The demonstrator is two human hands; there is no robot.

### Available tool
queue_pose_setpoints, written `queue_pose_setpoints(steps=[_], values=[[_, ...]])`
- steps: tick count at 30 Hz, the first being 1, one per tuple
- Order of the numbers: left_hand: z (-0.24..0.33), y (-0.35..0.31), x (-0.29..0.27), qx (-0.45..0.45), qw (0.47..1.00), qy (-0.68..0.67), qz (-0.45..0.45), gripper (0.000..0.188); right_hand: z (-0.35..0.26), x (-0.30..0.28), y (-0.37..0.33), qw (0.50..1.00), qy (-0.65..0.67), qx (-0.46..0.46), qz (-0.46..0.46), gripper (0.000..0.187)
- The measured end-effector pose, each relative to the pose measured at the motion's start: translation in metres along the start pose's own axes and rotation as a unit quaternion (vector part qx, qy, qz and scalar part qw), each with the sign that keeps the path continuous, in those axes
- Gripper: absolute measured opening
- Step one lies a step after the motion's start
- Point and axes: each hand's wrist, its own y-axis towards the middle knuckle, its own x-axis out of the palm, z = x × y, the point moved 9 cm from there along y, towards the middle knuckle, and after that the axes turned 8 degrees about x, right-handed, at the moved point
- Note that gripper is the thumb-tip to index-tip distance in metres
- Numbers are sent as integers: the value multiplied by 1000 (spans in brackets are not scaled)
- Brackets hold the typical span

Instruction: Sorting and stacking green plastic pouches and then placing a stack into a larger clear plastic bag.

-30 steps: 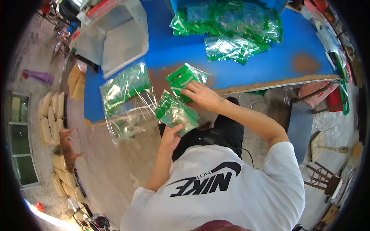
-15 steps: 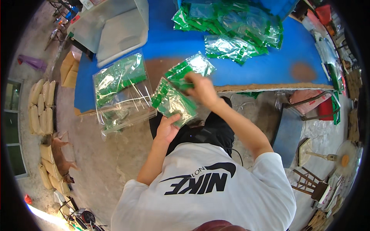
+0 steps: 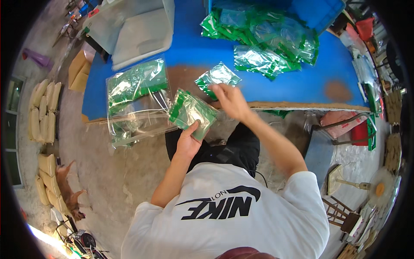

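My left hand is closed round the lower end of a small stack of clear plastic packets with green edges, the thumb lying on top. To the right, my right hand has its fingers pinched at the lower corner of another green-edged clear packet, at the table's near edge. A gap shows between that packet and the stack. Left of the stack, a large clear plastic bag holds more green packets and hangs partly over the table edge.
A pile of green-edged packets lies on the blue table beside a blue bin. At the back left stands a translucent plastic box. A dog lies on the floor near stacked sacks; a fan stands at right.
The packet at my right hand has come apart from the stack, which it nearly touched before. My left hand keeps its hold. The whole view has shifted slightly.
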Motion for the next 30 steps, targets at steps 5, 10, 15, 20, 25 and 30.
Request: queue_pose_setpoints(steps=[5, 10, 15, 20, 25, 30], values=[[-11, -5, 14, -38, 999, 12, -2, 45, -2, -19, 8, 887, -311, -312, 138, 20], [-19, 2, 7, -33, 999, 16, 26, 45, 5, 8, -3, 935, -312, -162, -49, 18], [-22, -3, 32, -51, 999, -15, 7, 42, 58, -103, 31, 868, -404, 0, 289, 51], [-13, -5, 0, -30, 999, -17, 30, 37, 42, -44, -9, 896, -391, -118, 176, 47], [-7, -9, 15, -53, 994, -95, 19, 42, 22, -29, -32, 946, -244, -170, 130, 26], [-3, -7, 21, -25, 996, -74, 45, 45, 19, -9, -23, 995, -50, -89, -17, 30]])
